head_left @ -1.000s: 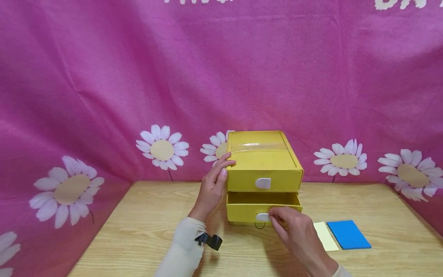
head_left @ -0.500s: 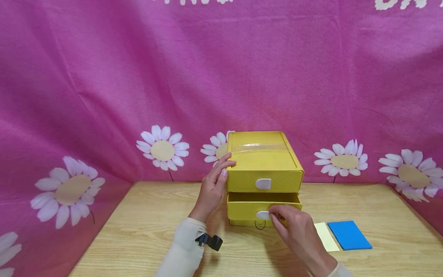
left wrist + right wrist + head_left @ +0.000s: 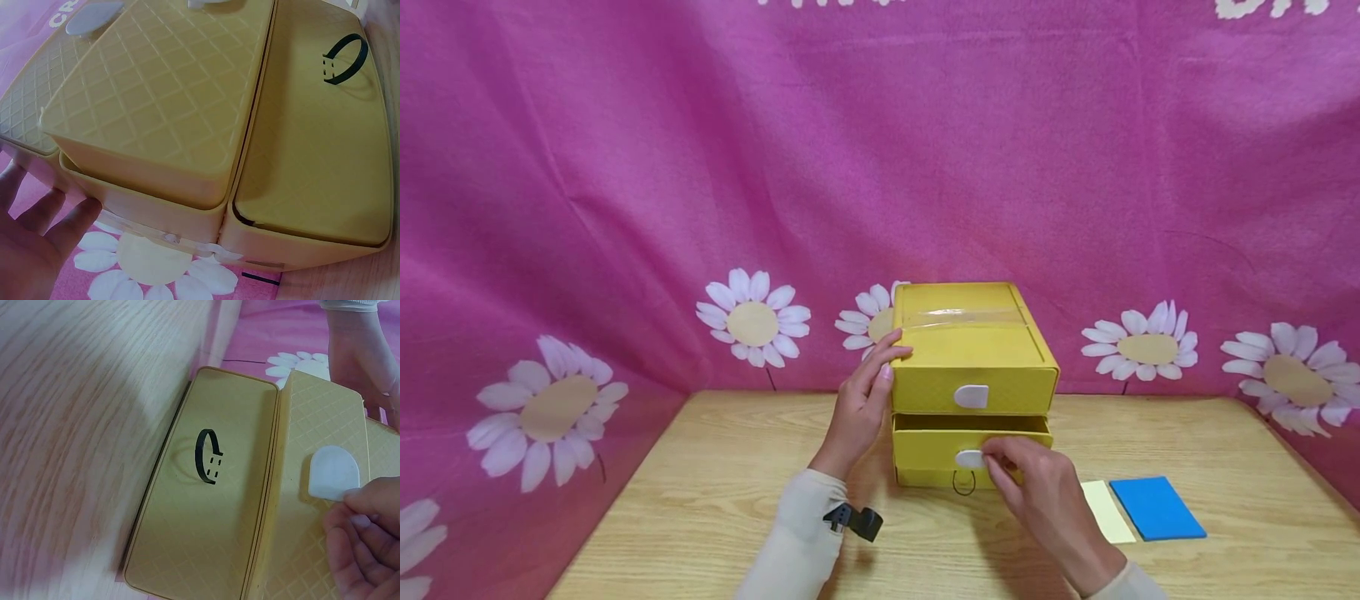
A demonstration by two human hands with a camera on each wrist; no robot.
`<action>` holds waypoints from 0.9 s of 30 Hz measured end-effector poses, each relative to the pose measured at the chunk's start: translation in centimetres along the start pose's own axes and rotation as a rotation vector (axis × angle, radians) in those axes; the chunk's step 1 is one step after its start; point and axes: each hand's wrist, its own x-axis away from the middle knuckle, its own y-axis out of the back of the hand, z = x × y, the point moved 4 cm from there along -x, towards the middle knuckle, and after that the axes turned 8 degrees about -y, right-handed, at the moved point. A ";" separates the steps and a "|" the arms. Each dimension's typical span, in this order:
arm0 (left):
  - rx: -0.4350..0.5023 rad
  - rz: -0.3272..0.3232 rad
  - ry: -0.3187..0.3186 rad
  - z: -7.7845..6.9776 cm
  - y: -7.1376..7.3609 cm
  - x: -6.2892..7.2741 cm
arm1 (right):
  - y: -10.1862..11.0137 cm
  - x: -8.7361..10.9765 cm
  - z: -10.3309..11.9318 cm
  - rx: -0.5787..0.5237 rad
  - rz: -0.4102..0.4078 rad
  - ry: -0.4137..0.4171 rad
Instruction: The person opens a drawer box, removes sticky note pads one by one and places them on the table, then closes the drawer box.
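Note:
A yellow chest of drawers (image 3: pixel 962 342) stands on the wooden table. Its middle drawer (image 3: pixel 928 450) sticks out partway, showing a dark gap above its front. My right hand (image 3: pixel 1048 492) pinches the white drawer handle (image 3: pixel 970 459) on that drawer between thumb and fingers; the same handle (image 3: pixel 334 472) fills part of the right wrist view. My left hand (image 3: pixel 861 408) rests against the chest's left side, fingertips over the top edge. The top drawer (image 3: pixel 925 392), with its own white tab, is closed. Below, the bottom drawer (image 3: pixel 319 144) has a black loop (image 3: pixel 350 56).
To the right on the table (image 3: pixel 700 500) lie a pale yellow pad (image 3: pixel 1108 512) and a blue square pad (image 3: pixel 1157 508). Behind hangs a pink cloth (image 3: pixel 962 167) with daisies. A black strap piece (image 3: pixel 853 522) sits at my left wrist.
The middle drawer has slid inward, away from me, with my right hand following on its handle. More of the bottom drawer's front shows beneath it. My left hand has stayed in place.

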 end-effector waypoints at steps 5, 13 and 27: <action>0.002 0.003 -0.004 -0.1 0.0 0.0 | -0.1 -0.1 -0.1 -0.006 -0.003 -0.006; 0.005 0.001 -0.013 -0.2 0.0 -0.1 | -0.3 -0.3 -0.2 -0.009 -0.005 -0.018; 0.008 0.003 -0.011 -0.2 0.0 -0.1 | -0.6 -0.5 -0.5 -0.022 -0.002 -0.028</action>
